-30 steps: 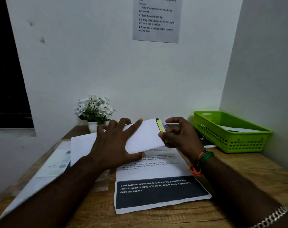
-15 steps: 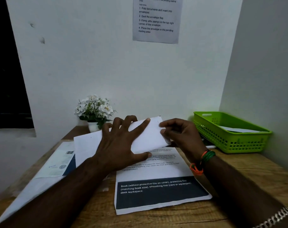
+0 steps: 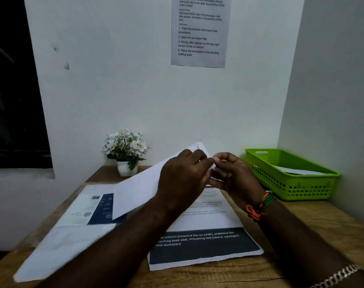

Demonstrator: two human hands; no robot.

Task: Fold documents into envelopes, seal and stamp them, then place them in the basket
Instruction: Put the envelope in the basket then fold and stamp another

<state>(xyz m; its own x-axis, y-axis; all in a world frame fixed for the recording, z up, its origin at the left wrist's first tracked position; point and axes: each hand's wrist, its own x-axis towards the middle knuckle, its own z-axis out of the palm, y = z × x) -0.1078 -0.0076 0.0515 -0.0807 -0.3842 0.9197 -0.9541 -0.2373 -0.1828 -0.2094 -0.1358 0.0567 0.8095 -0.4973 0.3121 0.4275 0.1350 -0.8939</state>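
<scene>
Already one envelope point(image 3: 299, 171) lay in the basket point(image 3: 314, 185); our hands, left point(image 3: 183, 181) and right point(image 3: 237, 179), pinched another envelope point(image 3: 139, 190), unstamped as far as we could tell.

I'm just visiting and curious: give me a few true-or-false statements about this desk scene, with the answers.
1. The green plastic basket is empty. False: a white sheet lies inside it.
2. The left hand holds the white paper envelope tilted up off the wooden desk. True.
3. The small pot of white flowers stands on the right, touching the basket. False: it stands at the back left, by the wall.
4. The right hand wears orange and green wrist bands. True.
5. A printed instruction sheet hangs on the wall. True.
</scene>
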